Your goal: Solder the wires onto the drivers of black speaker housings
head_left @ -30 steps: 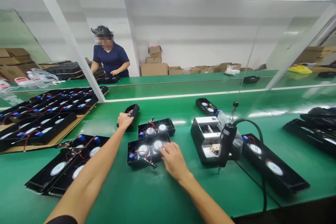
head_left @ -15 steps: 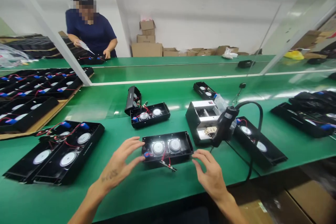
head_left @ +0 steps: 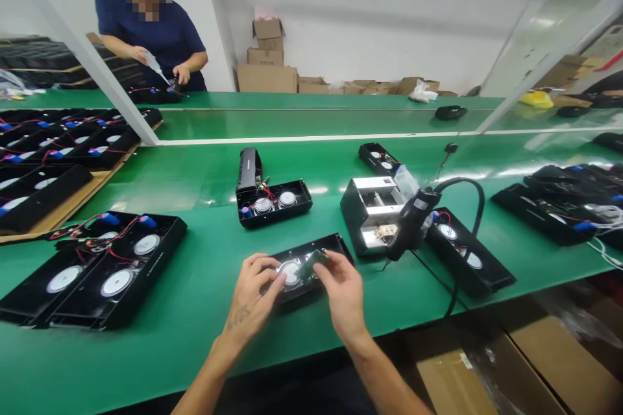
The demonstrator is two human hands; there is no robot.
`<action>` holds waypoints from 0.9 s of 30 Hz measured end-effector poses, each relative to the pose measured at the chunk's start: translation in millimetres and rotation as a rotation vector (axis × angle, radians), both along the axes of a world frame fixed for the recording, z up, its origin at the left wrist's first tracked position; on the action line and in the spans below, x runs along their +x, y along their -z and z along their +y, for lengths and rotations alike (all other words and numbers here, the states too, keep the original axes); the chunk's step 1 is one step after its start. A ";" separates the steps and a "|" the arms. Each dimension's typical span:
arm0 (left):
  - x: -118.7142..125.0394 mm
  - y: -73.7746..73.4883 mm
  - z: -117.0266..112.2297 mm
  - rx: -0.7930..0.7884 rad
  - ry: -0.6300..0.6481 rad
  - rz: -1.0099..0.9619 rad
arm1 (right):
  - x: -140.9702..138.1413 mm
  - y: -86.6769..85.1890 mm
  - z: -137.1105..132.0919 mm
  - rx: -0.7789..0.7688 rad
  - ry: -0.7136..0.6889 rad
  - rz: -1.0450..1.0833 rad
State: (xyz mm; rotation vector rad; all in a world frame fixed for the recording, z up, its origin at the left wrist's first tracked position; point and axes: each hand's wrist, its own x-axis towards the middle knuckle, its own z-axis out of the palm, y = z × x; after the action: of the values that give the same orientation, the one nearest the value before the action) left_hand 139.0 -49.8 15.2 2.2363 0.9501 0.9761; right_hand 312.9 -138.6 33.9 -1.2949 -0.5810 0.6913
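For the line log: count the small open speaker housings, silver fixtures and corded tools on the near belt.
Small open speaker housings: 3 (nearest, middle, farthest)
Silver fixture: 1
Corded tool: 1
Total: 5
Right-edge pile: too cluttered to sort.

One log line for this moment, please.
left hand: holding speaker housing | right hand: pinching small circuit board over it | power tool: untouched
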 end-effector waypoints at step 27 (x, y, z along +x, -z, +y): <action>9.7 -10.9 -26.6 0.299 0.097 0.375 | 54.8 -42.3 16.2 -0.236 -1.178 -1.320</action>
State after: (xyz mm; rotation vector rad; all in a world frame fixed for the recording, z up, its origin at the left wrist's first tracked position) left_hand 148.7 -76.4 26.1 2.7567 0.8820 0.7046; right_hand 367.7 -122.4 76.2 -1.4505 -2.5143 0.7469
